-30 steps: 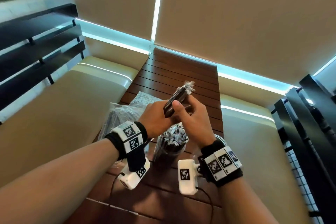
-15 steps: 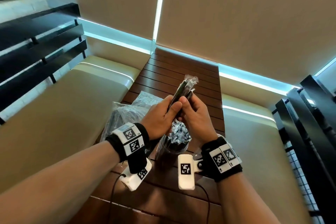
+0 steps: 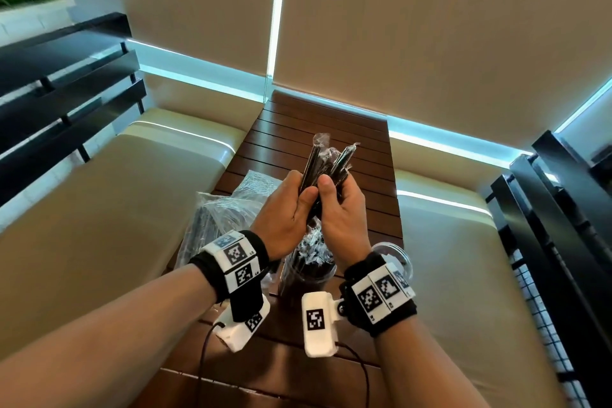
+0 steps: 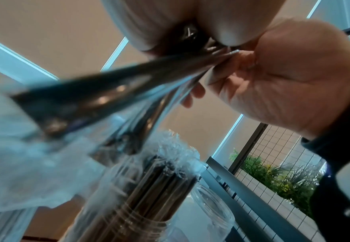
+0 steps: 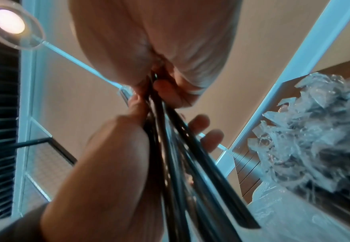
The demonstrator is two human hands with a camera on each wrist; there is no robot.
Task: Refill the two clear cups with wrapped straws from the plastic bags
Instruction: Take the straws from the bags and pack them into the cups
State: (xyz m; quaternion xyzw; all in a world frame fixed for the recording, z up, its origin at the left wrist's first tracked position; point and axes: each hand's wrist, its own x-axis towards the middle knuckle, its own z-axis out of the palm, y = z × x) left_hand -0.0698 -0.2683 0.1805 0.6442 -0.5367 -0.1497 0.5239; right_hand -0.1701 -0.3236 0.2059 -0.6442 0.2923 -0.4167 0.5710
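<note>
Both hands meet above the slatted wooden bench [image 3: 331,129]: the left hand [image 3: 284,212] and the right hand [image 3: 344,212] each have fingers and thumb curled around one bundle of wrapped straws [image 3: 326,162], thumbs side by side on its near face. The bundle is held up off the bench with its long axis running away from the person, upper ends tilted up and forward and fanning slightly apart. In the wrist views the lower ends point down and spread below the palms.

Right under the hands stands a clear cup [image 3: 306,278] packed full of upright dark straws, their crinkled wrapper tips bunched at the rim. Just to its right is the second clear cup [image 3: 395,258], half hidden behind the right wrist; what it holds cannot be told. To the left of the full cup lies a crumpled plastic bag [image 3: 218,218] with dark straws inside.
</note>
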